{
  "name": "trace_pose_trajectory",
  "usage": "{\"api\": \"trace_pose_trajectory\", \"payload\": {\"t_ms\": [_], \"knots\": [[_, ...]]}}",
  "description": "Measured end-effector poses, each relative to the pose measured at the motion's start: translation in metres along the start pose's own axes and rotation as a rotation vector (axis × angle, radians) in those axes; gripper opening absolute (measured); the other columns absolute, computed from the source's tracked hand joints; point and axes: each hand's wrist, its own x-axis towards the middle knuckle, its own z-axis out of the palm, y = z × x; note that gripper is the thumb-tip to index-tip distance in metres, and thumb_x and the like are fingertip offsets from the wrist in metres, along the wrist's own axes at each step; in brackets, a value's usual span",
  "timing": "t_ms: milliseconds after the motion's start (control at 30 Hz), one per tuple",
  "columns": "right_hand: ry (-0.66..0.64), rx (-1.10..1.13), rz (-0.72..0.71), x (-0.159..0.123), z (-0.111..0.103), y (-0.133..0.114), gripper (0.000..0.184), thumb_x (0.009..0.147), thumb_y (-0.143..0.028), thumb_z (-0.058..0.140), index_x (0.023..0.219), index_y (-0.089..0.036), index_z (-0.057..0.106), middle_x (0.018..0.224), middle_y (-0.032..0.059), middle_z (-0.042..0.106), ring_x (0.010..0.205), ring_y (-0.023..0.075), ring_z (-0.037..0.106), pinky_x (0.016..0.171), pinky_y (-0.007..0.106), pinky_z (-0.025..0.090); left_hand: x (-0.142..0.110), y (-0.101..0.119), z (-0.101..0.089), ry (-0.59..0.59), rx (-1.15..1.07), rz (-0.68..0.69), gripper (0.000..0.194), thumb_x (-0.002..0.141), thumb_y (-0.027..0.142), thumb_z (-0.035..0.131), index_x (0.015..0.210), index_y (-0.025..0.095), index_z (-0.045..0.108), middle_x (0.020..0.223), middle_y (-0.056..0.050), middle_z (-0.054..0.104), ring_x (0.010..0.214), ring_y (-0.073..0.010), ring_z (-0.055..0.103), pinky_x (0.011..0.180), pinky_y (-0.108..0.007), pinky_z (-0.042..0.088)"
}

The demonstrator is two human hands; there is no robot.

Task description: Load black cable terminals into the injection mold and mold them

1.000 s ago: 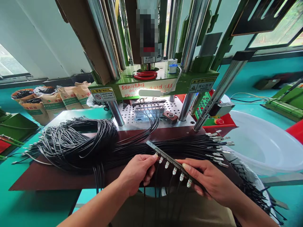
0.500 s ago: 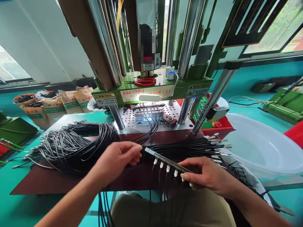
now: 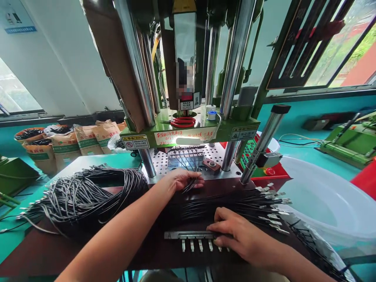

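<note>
The left hand (image 3: 186, 181) has its fingers closed round thin black cables (image 3: 188, 188) from the silver metal block (image 3: 176, 161), apparently bunching them, while the right hand (image 3: 235, 235) pinches a slim dark-grey metal bar (image 3: 188, 235) lying on the brown counter (image 3: 163, 256), seemingly steadying it

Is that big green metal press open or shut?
Open: a gap shows between its green upper plate and the perforated silver metal plate below; thin black cables reach inside.

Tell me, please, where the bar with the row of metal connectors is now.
In the head view, the bar lies low, near the middle, on the brown tabletop, with the right hand at its right end.
</note>
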Motion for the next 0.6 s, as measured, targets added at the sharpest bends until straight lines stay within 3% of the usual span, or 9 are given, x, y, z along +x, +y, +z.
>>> {"api": "trace_pose_trajectory", "payload": {"t_ms": [133,233,300,433,600], "knots": [[0.098,0.222,-0.008,0.031,-0.024,0.005,0.019,0.082,-0.03,0.064,0.097,-0.023,0.072,0.088,0.0027,0.061,0.081,0.0173,0.056,0.074,0.028,0.043,0.006,-0.011,-0.006,-0.042,-0.092,0.009,0.006,0.079,0.001,0.058,0.076,0.006,0.059,0.071,-0.008,0.067,0.067,-0.0156,0.068,0.073,-0.03,0.056],[0.415,0.686,0.085,0.096,-0.052,0.013,0.02,0.082,-0.033,0.064,0.092,-0.018,0.071,0.067,0.0005,0.06,0.058,0.0129,0.052,0.055,0.025,0.041,0.008,-0.016,-0.01,-0.067,-0.14,0.039,0.007,0.078,-0.001,0.059,0.08,0.006,0.059,0.072,-0.008,0.068,0.067,-0.0162,0.068,0.072,-0.03,0.057],[0.633,0.979,0.123,0.152,-0.067,0.02,0.017,0.081,-0.03,0.065,0.089,-0.015,0.068,0.068,0.0006,0.06,0.053,0.0101,0.05,0.047,0.022,0.038,0.009,-0.018,-0.012,-0.075,-0.165,0.05,0.008,0.077,-0.001,0.061,0.081,0.006,0.059,0.074,-0.009,0.068,0.069,-0.0176,0.069,0.072,-0.032,0.057],[0.799,1.084,0.14,0.241,-0.073,0.033,0.02,0.089,-0.032,0.057,0.1,-0.015,0.062,0.085,0.0025,0.062,0.065,0.0101,0.056,0.056,0.023,0.047,0.011,-0.022,-0.014,-0.087,-0.195,0.058,0.008,0.076,0.0,0.063,0.081,0.005,0.059,0.077,-0.012,0.069,0.07,-0.0186,0.069,0.071,-0.032,0.057],[0.832,1.096,0.119,0.278,-0.065,0.041,0.027,0.092,-0.033,0.054,0.113,-0.016,0.057,0.109,0.0069,0.06,0.087,0.0171,0.061,0.074,0.035,0.054,0.015,-0.025,-0.015,-0.128,-0.205,0.07,0.005,0.076,0.0,0.063,0.08,0.003,0.063,0.073,-0.012,0.069,0.068,-0.019,0.069,0.07,-0.031,0.055]]}}
